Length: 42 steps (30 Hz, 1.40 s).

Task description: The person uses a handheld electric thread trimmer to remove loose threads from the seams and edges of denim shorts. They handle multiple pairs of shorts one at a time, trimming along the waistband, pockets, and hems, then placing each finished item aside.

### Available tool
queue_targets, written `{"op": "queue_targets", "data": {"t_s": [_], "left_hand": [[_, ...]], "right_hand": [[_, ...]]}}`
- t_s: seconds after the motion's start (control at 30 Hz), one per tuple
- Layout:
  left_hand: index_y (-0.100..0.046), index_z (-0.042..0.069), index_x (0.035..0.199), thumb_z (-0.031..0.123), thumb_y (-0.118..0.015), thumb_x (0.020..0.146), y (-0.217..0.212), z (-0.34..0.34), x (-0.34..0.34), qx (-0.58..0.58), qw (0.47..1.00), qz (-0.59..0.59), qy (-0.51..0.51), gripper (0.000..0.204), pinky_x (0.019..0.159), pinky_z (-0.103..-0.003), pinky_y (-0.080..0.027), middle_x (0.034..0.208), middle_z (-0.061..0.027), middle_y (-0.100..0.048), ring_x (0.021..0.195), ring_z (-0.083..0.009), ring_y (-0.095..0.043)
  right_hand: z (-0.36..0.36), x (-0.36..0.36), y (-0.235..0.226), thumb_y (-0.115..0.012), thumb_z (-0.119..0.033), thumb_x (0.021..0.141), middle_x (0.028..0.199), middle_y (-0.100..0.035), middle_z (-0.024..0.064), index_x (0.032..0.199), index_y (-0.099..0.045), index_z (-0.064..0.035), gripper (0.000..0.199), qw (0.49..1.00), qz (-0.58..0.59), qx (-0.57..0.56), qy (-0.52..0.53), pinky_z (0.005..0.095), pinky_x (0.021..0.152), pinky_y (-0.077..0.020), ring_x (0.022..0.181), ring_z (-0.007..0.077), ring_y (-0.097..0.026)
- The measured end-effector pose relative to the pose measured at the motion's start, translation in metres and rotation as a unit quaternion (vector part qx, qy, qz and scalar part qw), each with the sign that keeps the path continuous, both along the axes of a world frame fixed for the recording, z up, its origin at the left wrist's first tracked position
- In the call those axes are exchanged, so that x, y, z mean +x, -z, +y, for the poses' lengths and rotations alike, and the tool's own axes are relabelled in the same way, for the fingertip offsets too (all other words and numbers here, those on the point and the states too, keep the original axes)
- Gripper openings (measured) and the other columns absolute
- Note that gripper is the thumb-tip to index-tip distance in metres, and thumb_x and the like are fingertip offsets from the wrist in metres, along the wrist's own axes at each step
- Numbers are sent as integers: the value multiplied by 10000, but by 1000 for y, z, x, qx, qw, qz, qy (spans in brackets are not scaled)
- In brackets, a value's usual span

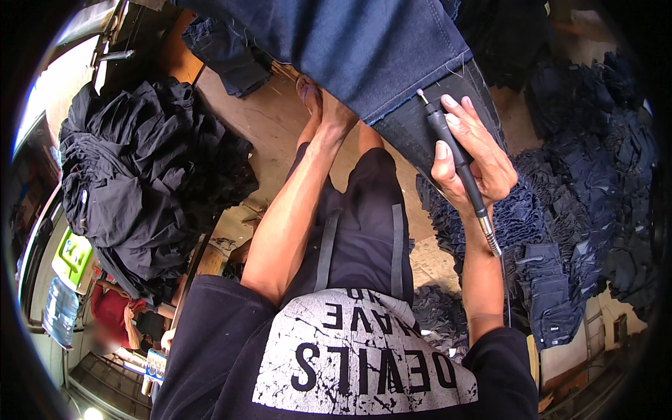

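Note:
A blue denim garment [357, 42] hangs stretched across the top of the view, its raw hem edge running down toward the right. My left hand [337, 117] grips the cloth from underneath, near the hem. My right hand [470, 157] holds a slim black pen-shaped rotary tool [455, 157] with a metal rear collar and a thin cable trailing down. The tool's small tip [422, 92] touches the frayed hem of the denim. Below the hands I see my black shorts [364, 224] and black printed shirt.
A big heap of black garments [140, 175] lies at the left. Stacks of dark blue jeans [581, 196] fill the right side. A brown floor [266, 126] shows between them. A person in a red top [108, 308] sits lower left, near a water bottle [59, 311].

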State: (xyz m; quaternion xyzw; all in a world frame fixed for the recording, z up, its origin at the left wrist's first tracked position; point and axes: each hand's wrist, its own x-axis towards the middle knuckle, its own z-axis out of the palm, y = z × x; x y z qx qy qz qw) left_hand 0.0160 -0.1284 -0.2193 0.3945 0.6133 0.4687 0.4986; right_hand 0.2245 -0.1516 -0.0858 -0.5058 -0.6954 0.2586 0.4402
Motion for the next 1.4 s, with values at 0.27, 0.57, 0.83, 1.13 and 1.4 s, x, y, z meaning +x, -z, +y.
{"op": "queue_targets", "data": {"t_s": [0.27, 0.57, 0.83, 1.13, 1.4], "left_hand": [[-671, -42, 1335, 9, -765, 968, -4, -7, -5, -10, 1000, -7, -4, 382, 906, -365, -602, 1312, -162, -742, 1138, -227, -724], [-667, -40, 1347, 13, -768, 966, -6, -10, -6, -12, 1000, -10, -7, 398, 912, -365, -601, 1325, -163, -739, 1149, -226, -721], [-663, -39, 1358, 18, -771, 965, -6, -10, -5, -11, 1000, -8, -7, 412, 916, -365, -600, 1336, -165, -736, 1159, -225, -718], [-659, -38, 1371, 22, -775, 963, -8, -11, -6, -9, 1000, -6, -7, 428, 922, -366, -598, 1349, -166, -733, 1169, -224, -716], [-655, -37, 1382, 27, -778, 962, -4, -8, -4, -4, 1000, -2, -5, 442, 927, -366, -597, 1361, -167, -731, 1179, -224, -713]], "right_hand": [[1, 0, -4, -770, 27, 798, 1049, -822, 241, 1111, -795, 76, 317, 999, -6, -15, 30, 563, 1094, -601, 1123, 399, -809], [4, 0, -7, -757, 38, 823, 1094, -823, 240, 1124, -791, 79, 305, 998, -19, -24, 60, 563, 1115, -589, 1133, 393, -805], [4, 0, -3, -752, 36, 845, 1121, -821, 240, 1119, -789, 69, 278, 994, -18, -31, 103, 555, 1119, -588, 1141, 381, -803], [2, 0, -5, -760, 32, 831, 1107, -821, 232, 1123, -792, 72, 296, 997, -19, -30, 75, 563, 1118, -587, 1145, 388, -802], [3, -1, -8, -761, 45, 801, 1067, -825, 226, 1111, -800, 75, 313, 999, -5, -31, 39, 572, 1115, -585, 1133, 393, -807]]}}
